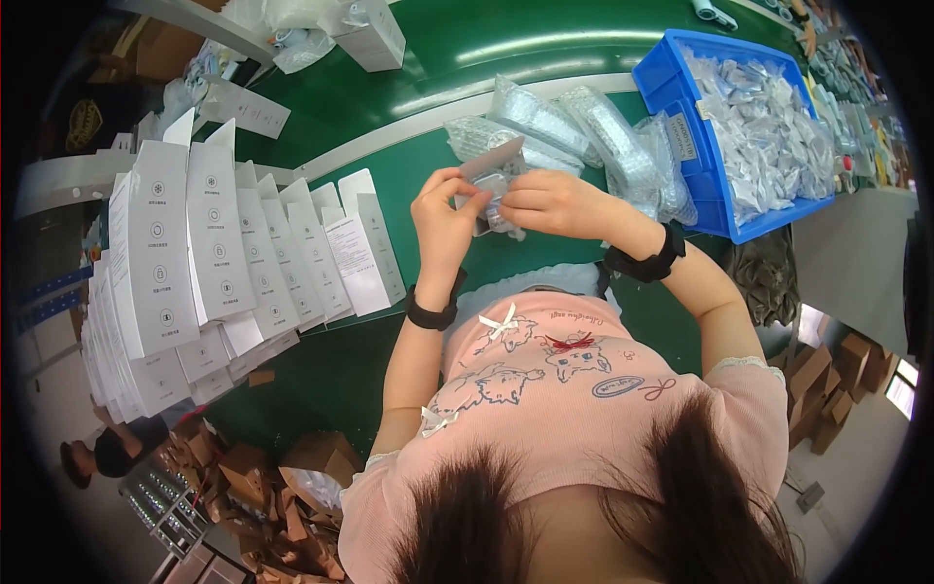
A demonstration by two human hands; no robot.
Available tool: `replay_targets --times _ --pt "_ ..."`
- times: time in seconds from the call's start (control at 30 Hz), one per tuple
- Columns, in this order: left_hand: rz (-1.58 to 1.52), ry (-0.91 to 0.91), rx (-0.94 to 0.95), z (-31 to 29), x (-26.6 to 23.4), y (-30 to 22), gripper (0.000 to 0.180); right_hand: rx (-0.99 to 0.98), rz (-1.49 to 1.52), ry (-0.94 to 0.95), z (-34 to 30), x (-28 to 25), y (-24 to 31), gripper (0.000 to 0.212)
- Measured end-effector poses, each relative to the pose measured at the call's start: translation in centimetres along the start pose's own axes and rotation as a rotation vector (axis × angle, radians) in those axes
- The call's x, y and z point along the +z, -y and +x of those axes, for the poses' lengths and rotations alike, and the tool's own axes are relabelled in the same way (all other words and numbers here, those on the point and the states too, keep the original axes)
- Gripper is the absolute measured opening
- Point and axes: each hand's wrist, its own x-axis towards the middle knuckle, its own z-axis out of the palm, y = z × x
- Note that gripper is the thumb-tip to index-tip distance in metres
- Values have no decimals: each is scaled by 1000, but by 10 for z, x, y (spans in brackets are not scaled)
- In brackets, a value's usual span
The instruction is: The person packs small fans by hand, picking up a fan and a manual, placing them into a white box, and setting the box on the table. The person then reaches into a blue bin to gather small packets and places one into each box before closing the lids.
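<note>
Over the green desk [401, 179], the left hand [445, 209] and right hand [556, 204] pinch a small clear plastic bag [498, 212] between them, nearly touching. Just beyond lie bubble-wrapped packs [608, 141]; a blue bin [665, 90] of small packets [764, 141] stands to their right.

Bright light; streaked glare across the green surface [438, 63]; straight lines bow rimward; corners black.
</note>
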Motion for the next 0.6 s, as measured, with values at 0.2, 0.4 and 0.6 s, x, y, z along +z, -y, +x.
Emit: replay_targets --times 0.2,0.4,0.6 --pt "-37 -26 -8 0 1 4 10 71 36 28 8 -3 8 34" --pt "-23 73 -27 -1 -6 7 15 191 -20 -28 -7 8 14 61" --pt "-324 -241 21 -5 -50 40 52 508 688 -520 -26 55 5 92"
